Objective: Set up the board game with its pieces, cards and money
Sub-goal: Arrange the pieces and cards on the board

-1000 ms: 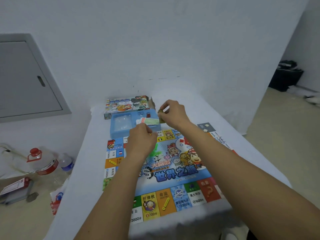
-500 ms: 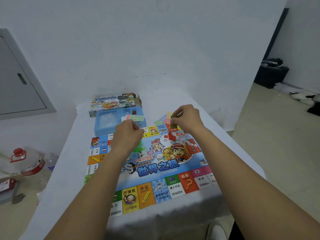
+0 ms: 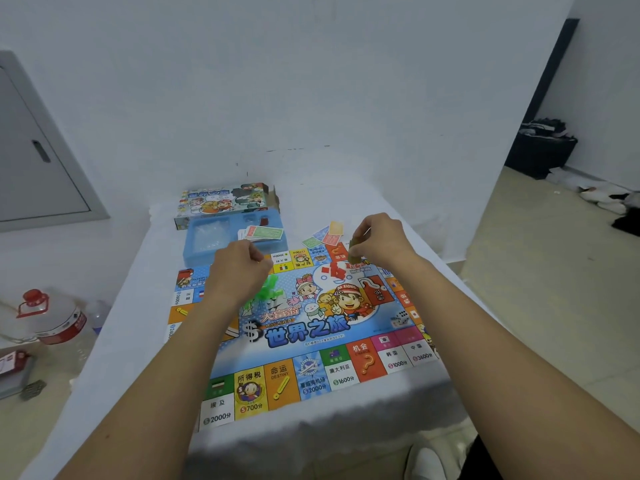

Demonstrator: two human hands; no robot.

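Board [image 3: 304,327] flat on bench [image 3: 131,306]; red pieces [image 3: 333,271], dice [image 3: 401,318] on it; cards [image 3: 323,233] at far edge; right hand [image 3: 379,239] pinches olive stack [image 3: 354,252]; left hand [image 3: 239,268] curled, contents hidden; money [image 3: 265,233] in tray [image 3: 207,245].

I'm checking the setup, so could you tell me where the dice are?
The dice sit on the board's right side, just right of the cartoon boy, under the right forearm.

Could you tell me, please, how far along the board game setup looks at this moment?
Done: the board lies unfolded on the table, with red pieces, green pieces and dice on it, and four bills fanned beyond its far edge. In hand: the right hand holds a small stack of paper. Left: cards remain in the blue tray.
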